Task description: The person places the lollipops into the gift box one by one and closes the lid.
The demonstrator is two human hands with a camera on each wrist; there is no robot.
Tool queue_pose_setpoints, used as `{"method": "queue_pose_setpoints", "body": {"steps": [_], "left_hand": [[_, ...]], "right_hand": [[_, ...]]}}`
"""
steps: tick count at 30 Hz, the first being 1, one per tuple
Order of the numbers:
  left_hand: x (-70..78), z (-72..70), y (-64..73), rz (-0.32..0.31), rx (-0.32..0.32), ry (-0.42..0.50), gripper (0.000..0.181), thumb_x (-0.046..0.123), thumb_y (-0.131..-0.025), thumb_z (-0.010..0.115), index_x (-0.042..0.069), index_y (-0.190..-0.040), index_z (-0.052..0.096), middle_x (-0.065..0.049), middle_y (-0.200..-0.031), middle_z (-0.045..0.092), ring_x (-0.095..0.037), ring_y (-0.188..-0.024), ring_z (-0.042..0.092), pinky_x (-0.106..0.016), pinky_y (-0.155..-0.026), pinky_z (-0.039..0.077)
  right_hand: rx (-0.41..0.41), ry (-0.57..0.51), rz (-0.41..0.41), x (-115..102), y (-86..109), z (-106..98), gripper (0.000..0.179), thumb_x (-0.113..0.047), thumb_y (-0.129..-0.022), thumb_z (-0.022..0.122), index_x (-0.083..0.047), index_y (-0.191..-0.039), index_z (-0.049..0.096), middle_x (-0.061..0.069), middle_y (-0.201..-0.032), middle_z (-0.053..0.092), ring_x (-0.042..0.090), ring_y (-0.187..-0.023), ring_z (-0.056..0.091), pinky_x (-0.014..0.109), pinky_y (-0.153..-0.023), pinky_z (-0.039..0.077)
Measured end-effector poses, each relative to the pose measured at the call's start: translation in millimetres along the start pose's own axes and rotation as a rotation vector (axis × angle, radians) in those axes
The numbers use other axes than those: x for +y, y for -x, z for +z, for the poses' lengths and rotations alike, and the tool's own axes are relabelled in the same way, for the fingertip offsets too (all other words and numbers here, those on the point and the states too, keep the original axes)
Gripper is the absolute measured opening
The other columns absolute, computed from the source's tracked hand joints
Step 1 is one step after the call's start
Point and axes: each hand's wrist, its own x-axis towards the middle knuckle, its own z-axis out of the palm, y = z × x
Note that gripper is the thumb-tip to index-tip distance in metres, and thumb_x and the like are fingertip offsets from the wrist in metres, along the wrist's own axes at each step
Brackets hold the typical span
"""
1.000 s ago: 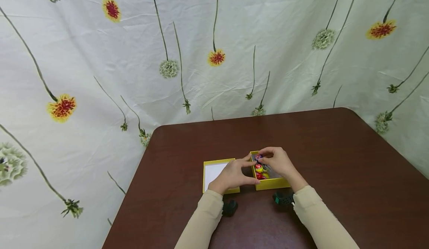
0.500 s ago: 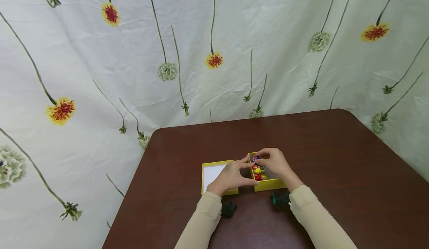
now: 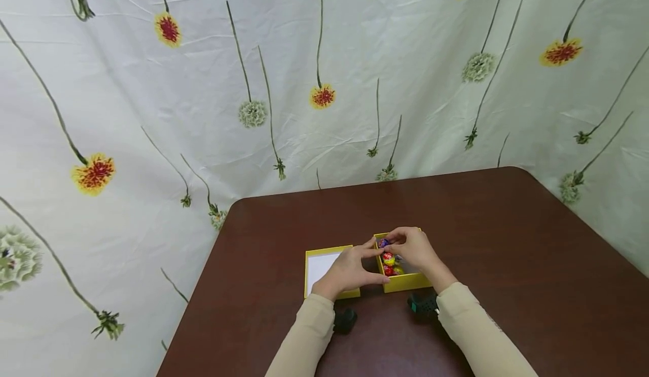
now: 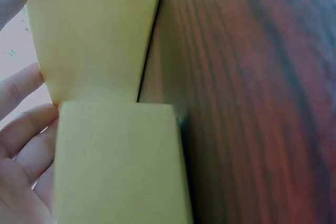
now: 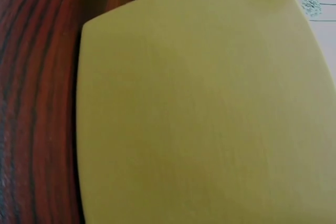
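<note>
An open yellow box [image 3: 409,283] stands on the table, with several round wrapped candies [image 3: 389,259] in red, yellow and purple along its left side. My left hand [image 3: 350,270] spreads across the box's left wall, thumb at the near corner and fingers farther back, touching it. In the left wrist view the fingers [image 4: 29,129] meet the edges of yellow cardboard. Over the box, my right hand [image 3: 413,248] pinches at a purple wrapped candy [image 3: 383,243] in the far left corner; its fingertips partly cover that candy. The box's outer wall [image 5: 199,103] fills the right wrist view.
A shallow yellow tray or lid [image 3: 319,264] with a white inside lies left of the box, partly under the left hand. Both stand on a dark brown table [image 3: 284,219]. A white flowered cloth [image 3: 203,84] hangs behind it.
The right fingertips have shifted slightly at the purple candy in the box's far left corner. The left hand stays against the box. The head view has tilted a little.
</note>
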Motion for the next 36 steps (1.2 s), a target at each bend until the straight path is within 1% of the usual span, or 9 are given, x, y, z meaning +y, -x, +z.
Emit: {"method": "queue_pose_setpoints", "body": {"steps": [8, 11, 16, 19, 22, 25, 30, 32, 36], "left_hand": [[0.9, -7.0, 2.6, -0.011, 0.001, -0.022, 0.078, 0.057, -0.081, 0.078, 0.024, -0.147, 0.053, 0.000, -0.163, 0.033, -0.030, -0.145, 0.041, -0.048, -0.112, 0.044], [-1.1, -11.8, 7.7, -0.010, 0.018, -0.018, 0.080, 0.057, -0.080, 0.078, 0.022, -0.147, 0.052, -0.003, -0.163, 0.034, -0.031, -0.145, 0.042, -0.048, -0.111, 0.045], [-4.8, -23.6, 25.6, -0.003, 0.046, -0.019, 0.083, 0.051, -0.081, 0.081, 0.013, -0.149, 0.051, -0.010, -0.161, 0.037, -0.032, -0.144, 0.043, -0.049, -0.109, 0.046], [-10.1, -31.2, 39.1, -0.029, 0.064, -0.021, 0.086, 0.050, -0.079, 0.082, 0.011, -0.149, 0.050, -0.009, -0.161, 0.038, -0.031, -0.144, 0.044, -0.050, -0.110, 0.046], [-16.8, -39.2, 52.8, -0.068, 0.103, -0.036, 0.088, 0.050, -0.078, 0.083, 0.011, -0.149, 0.050, -0.006, -0.160, 0.040, -0.030, -0.143, 0.045, -0.052, -0.110, 0.045], [-25.1, -45.8, 64.4, -0.098, 0.151, -0.055, 0.089, 0.048, -0.076, 0.085, 0.009, -0.148, 0.050, -0.007, -0.158, 0.043, -0.030, -0.142, 0.046, -0.052, -0.110, 0.044], [-38.6, -50.7, 82.4, -0.158, 0.200, -0.068, 0.093, 0.047, -0.075, 0.086, 0.004, -0.148, 0.049, -0.012, -0.156, 0.045, -0.032, -0.140, 0.048, -0.050, -0.110, 0.045], [-43.1, -50.7, 88.5, -0.182, 0.206, -0.066, 0.095, 0.048, -0.075, 0.087, 0.002, -0.148, 0.048, -0.014, -0.155, 0.046, -0.033, -0.140, 0.049, -0.049, -0.111, 0.045], [-48.6, -50.9, 97.4, -0.205, 0.221, -0.070, 0.100, 0.047, -0.073, 0.088, -0.002, -0.148, 0.045, -0.020, -0.154, 0.045, -0.035, -0.140, 0.048, -0.049, -0.111, 0.044]], "right_hand": [[0.013, -0.015, 0.017, -3.1, 1.5, -0.2, 0.020, -0.006, -0.090, 0.073, 0.000, -0.109, 0.073, 0.013, -0.100, 0.073, 0.019, -0.084, 0.066, 0.035, -0.078, 0.061], [0.031, -0.004, -0.006, -9.1, 4.2, 0.1, 0.024, -0.008, -0.091, 0.073, 0.000, -0.113, 0.072, 0.015, -0.104, 0.073, 0.021, -0.088, 0.067, 0.036, -0.080, 0.060], [0.084, 0.029, -0.095, -33.8, 21.7, 0.4, 0.038, -0.014, -0.090, 0.075, 0.001, -0.124, 0.067, 0.019, -0.116, 0.070, 0.029, -0.098, 0.068, 0.043, -0.087, 0.059], [0.115, 0.041, -0.149, -49.6, 34.3, 2.4, 0.044, -0.016, -0.088, 0.078, 0.000, -0.126, 0.065, 0.019, -0.115, 0.069, 0.033, -0.100, 0.068, 0.046, -0.087, 0.059], [0.132, 0.035, -0.196, -58.6, 43.8, 8.4, 0.044, -0.015, -0.085, 0.080, 0.000, -0.124, 0.067, 0.016, -0.111, 0.071, 0.033, -0.099, 0.068, 0.047, -0.086, 0.059], [0.097, -0.017, -0.199, -61.8, 51.4, 19.8, 0.040, -0.011, -0.083, 0.081, 0.000, -0.120, 0.069, 0.014, -0.109, 0.072, 0.032, -0.098, 0.070, 0.047, -0.087, 0.058], [-0.014, -0.034, -0.109, -59.9, 61.8, 46.0, 0.043, -0.012, -0.082, 0.082, 0.001, -0.120, 0.068, 0.015, -0.111, 0.072, 0.027, -0.099, 0.071, 0.043, -0.087, 0.059], [-0.045, -0.039, -0.089, -60.9, 65.4, 53.2, 0.048, -0.012, -0.082, 0.083, 0.003, -0.124, 0.066, 0.017, -0.116, 0.071, 0.031, -0.103, 0.070, 0.044, -0.088, 0.059], [-0.094, -0.057, -0.120, -67.6, 69.8, 60.5, 0.060, -0.012, -0.081, 0.083, 0.006, -0.132, 0.059, 0.024, -0.127, 0.066, 0.040, -0.112, 0.067, 0.050, -0.094, 0.056]]}}
